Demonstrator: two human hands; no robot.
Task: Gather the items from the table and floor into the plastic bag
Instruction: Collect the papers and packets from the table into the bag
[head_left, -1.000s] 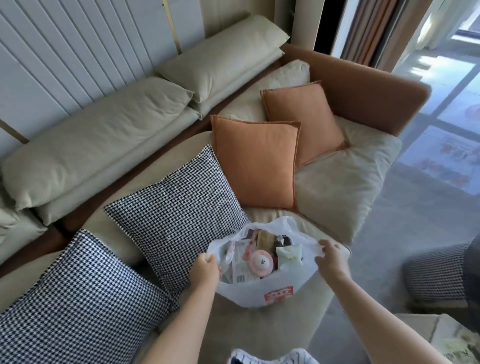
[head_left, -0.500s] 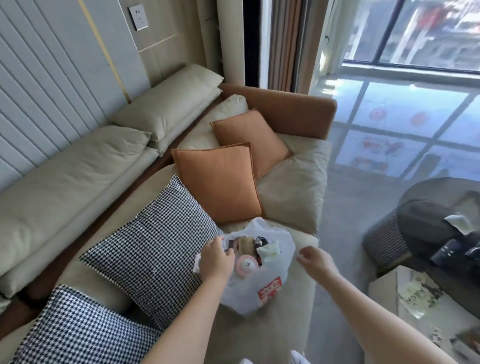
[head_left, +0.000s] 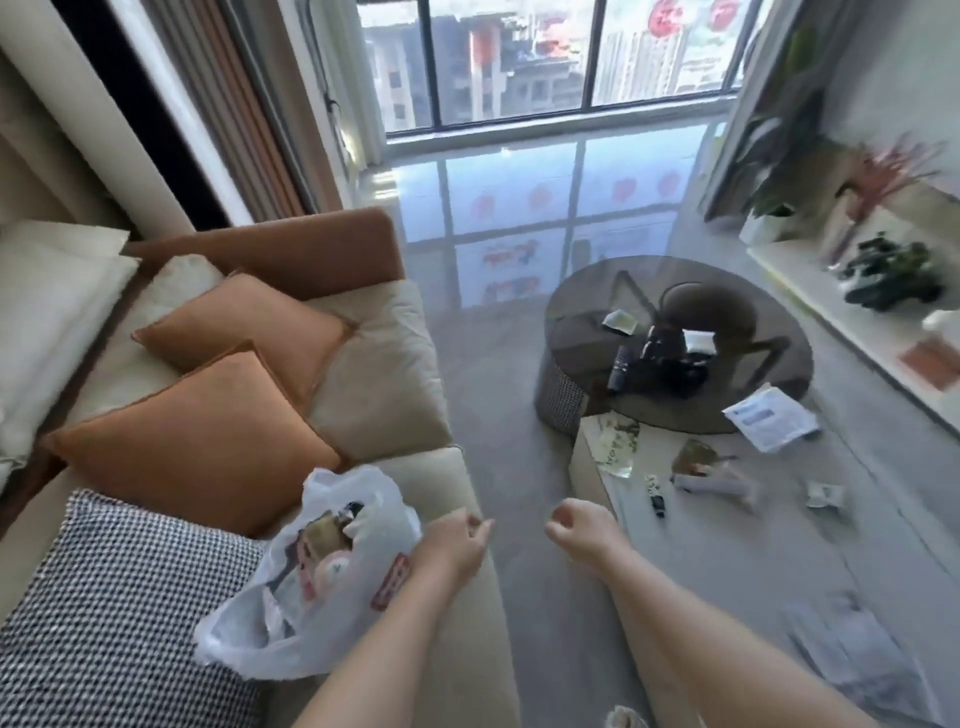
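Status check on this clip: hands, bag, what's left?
Left hand and right hand empty, loosely curled. Plastic bag on sofa, part filled. Wrappers remain on round table and floor.

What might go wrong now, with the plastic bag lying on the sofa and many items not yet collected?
1. The plastic bag lies tilted on the sofa near the seat edge, mouth open; neither the left hand nor the right hand seems to hold it, so its contents may spill.
2. The white packet on the floor could be stepped on.
3. Items on the round glass table are dark and could be missed.
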